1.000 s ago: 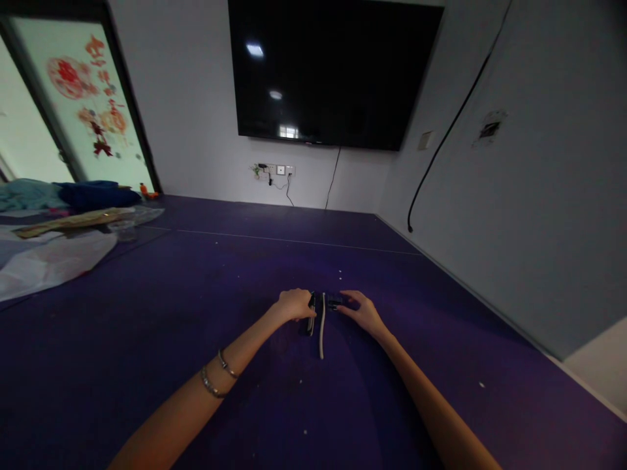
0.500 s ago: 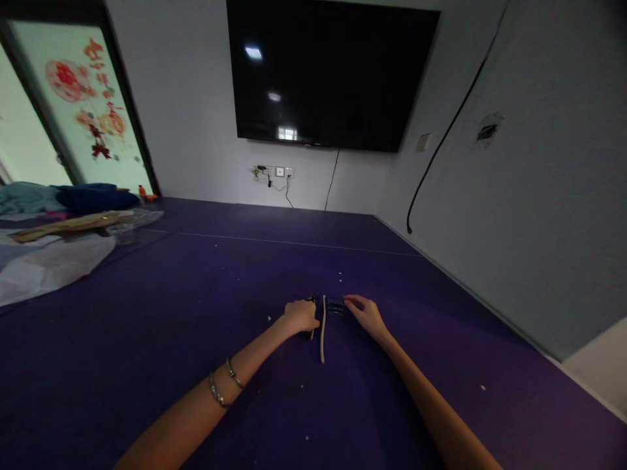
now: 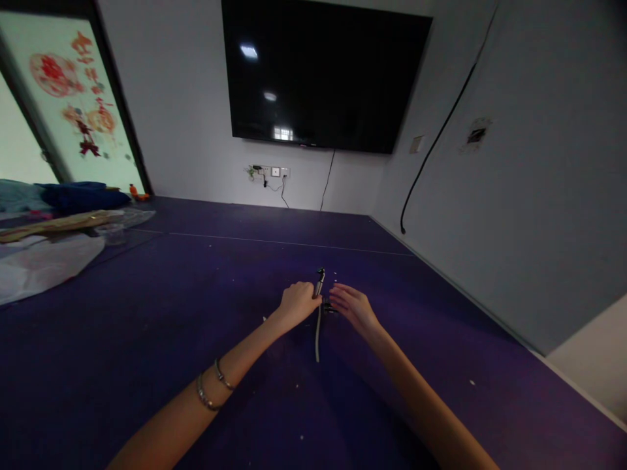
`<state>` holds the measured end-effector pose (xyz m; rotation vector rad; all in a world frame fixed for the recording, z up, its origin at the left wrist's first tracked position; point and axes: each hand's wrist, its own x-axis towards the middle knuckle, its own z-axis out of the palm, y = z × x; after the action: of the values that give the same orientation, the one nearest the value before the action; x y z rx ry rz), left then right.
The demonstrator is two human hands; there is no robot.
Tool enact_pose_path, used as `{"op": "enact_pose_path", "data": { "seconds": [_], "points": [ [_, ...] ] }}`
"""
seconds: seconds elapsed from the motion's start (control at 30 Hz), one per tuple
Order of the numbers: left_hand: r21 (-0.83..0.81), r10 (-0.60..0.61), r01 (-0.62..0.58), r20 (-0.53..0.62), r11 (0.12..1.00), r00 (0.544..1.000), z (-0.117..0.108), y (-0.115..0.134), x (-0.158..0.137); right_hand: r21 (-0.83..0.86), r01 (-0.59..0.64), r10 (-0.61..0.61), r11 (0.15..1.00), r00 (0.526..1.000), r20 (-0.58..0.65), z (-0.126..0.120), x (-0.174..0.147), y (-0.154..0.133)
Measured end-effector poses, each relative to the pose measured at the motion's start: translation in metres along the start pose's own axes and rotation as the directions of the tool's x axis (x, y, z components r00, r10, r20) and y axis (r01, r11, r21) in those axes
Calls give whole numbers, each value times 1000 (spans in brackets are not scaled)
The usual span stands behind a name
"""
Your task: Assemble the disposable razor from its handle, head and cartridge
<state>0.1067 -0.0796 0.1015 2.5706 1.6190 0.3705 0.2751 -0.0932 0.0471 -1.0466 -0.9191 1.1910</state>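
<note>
My left hand (image 3: 300,301) is closed around a slim stick-like tool (image 3: 320,282), light in the body with a dark top end. It stands up out of the fist, and its exact kind cannot be made out. A pale, thin cord-like strip (image 3: 317,343) lies lengthwise on the purple surface (image 3: 206,339), just below the fist. To the right, my right hand (image 3: 353,307) has its fingers stretched out and slightly apart. Those fingertips hover by a small dark piece (image 3: 330,307), partly hidden between the hands; whether they touch it is unclear.
Small white scraps (image 3: 471,382) are scattered over the surface. At the left lie a white plastic sheet (image 3: 59,267), a long wooden-looking piece (image 3: 59,225) and dark blue cloth (image 3: 83,197). A black cable (image 3: 434,143) hangs along the right wall, and a television (image 3: 323,72) is mounted ahead.
My left hand has raised the slim tool, which now shows upright above the fist. My right hand has moved left, closer to it, its fingers spreading from a pinch beside the dark piece.
</note>
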Motion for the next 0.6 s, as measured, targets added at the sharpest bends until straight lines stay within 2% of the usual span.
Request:
{"op": "enact_pose_path", "data": {
  "seconds": [0.13, 0.4, 0.5, 0.6],
  "points": [
    [19, 36, -36, -16, 999, 999, 2, 13, -9, 65, -86, 81, 994, 994, 77, 17, -11, -3],
    [65, 80, -77, -40, 995, 996, 6, 27, -17, 150, -101, 106, 983, 994, -25, 25, -15, -8],
    [41, 110, -108, -62, 993, 992, 2, 27, -18, 123, -76, 83, 990, 995, -53, 19, -14, -14],
    [32, 115, -113, -65, 993, 991, -3, 26, -18, 38, -32, 35, 999, 996, -87, -2, -10, -22]
  ]
}}
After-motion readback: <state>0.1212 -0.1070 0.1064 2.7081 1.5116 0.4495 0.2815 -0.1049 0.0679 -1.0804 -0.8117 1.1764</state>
